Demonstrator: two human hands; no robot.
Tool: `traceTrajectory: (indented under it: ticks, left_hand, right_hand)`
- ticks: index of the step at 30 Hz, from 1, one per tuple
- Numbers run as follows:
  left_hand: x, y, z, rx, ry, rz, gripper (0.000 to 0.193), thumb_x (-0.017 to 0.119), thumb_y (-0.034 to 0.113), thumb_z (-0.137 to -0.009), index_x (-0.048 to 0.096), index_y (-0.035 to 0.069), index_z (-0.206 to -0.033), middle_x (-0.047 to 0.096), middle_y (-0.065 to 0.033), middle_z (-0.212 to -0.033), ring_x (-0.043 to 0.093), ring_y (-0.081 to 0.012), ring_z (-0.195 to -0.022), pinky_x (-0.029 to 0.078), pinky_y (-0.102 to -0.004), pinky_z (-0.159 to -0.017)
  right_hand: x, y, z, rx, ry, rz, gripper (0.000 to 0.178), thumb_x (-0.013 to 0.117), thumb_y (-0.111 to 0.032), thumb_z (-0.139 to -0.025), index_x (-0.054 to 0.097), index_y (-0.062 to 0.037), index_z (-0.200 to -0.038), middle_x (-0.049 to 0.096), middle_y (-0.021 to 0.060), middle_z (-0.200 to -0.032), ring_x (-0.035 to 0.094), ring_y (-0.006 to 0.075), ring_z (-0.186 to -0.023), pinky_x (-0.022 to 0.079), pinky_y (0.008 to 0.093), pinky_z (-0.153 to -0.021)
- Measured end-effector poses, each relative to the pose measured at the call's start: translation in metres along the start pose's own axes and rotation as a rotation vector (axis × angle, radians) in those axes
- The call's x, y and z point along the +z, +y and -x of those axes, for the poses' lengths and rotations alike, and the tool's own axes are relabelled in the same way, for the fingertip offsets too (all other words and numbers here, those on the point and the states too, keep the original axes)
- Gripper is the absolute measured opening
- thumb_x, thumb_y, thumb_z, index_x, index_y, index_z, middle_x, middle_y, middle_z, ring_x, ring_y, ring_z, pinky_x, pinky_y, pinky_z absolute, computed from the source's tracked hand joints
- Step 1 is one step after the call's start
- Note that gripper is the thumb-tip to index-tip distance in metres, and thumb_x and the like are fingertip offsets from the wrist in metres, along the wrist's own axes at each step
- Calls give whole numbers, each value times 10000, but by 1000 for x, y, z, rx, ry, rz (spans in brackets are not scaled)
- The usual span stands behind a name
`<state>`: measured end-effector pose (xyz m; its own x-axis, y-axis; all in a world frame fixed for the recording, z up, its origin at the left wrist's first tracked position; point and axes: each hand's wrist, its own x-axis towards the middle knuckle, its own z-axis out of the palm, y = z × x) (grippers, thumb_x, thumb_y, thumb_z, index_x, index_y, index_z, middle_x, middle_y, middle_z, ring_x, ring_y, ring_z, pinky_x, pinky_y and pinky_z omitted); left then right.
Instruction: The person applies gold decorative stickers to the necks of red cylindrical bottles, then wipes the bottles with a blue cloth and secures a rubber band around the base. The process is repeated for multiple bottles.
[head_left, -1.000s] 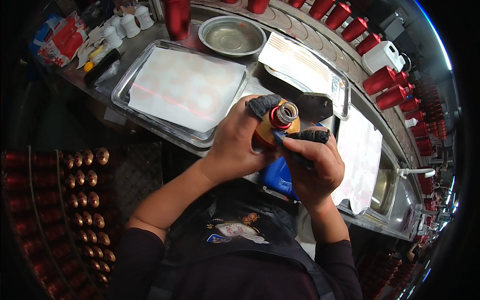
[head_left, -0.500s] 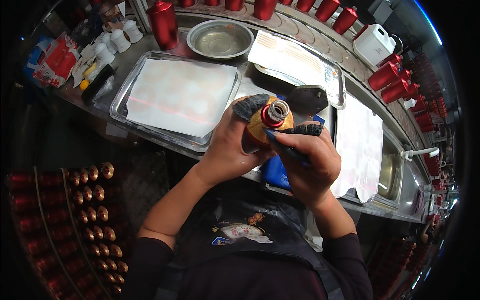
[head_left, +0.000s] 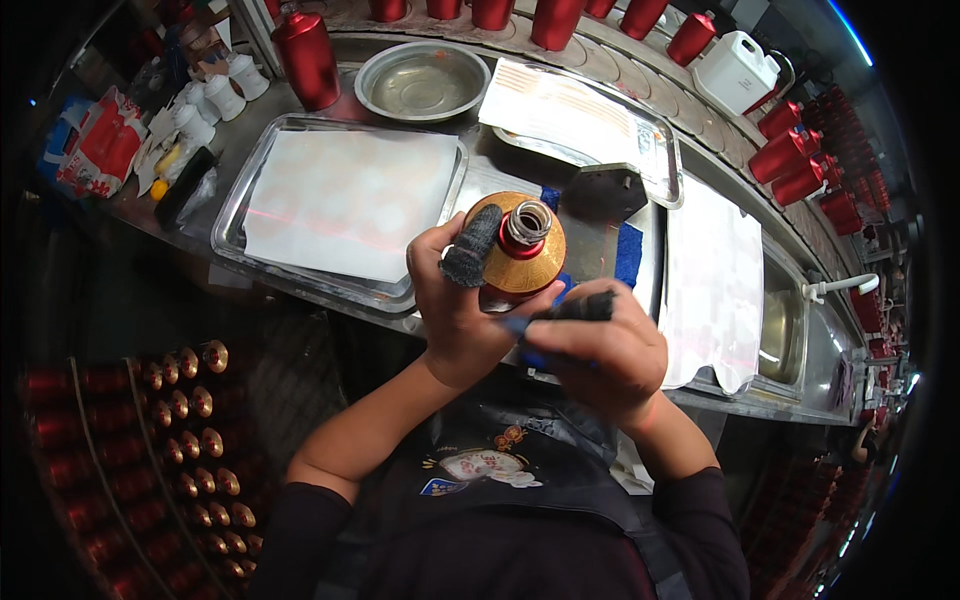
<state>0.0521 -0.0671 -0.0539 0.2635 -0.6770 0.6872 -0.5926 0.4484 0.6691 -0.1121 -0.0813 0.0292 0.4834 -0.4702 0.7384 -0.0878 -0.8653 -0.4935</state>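
Left hand (head_left: 455, 310) gripping gold-shouldered bottle (head_left: 522, 260), right hand (head_left: 600, 345) closed, covering bottle's lower body

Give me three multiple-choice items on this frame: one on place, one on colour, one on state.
1. Where is the round steel bowl?
A. beyond the left tray
B. in the sink
C. on the floor

2. What colour is the shoulder of the held bottle?
A. blue
B. gold
C. white

3. What state is the bottle's mouth in?
A. capped
B. corked
C. open

Answers:
1. A, it sits past the paper-lined tray, near a red bottle.
2. B, gold shows around the neck.
3. C, the rim shows no cap, while the left hand has the bottle in its grip and the right hand holds a dark tool.
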Motion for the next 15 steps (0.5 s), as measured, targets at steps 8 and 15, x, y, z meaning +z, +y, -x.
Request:
traceTrajectory:
  ticks: [8,15]
  left_hand:
    - [-29,-2,-20,-208,-263,150,897,970,239,-572,537,73,-1340,515,-142,-1244,565,-327,-1146,492,-398,-976]
    - [-63,-16,-58,-192,-639,296,1059,983,140,-591,402,57,-1472,507,-120,-1428,508,-251,-1338,420,-384,-1122]
  right_hand:
    - [-5,8,-17,394,58,-165,248,806,12,-773,731,-54,-1000,693,55,-842,666,162,-800,516,285,-720]
    - [-13,78,-41,680,20,-321,235,803,-118,-827,702,-6,-1007,682,21,-908,628,94,-853,499,232,-789]
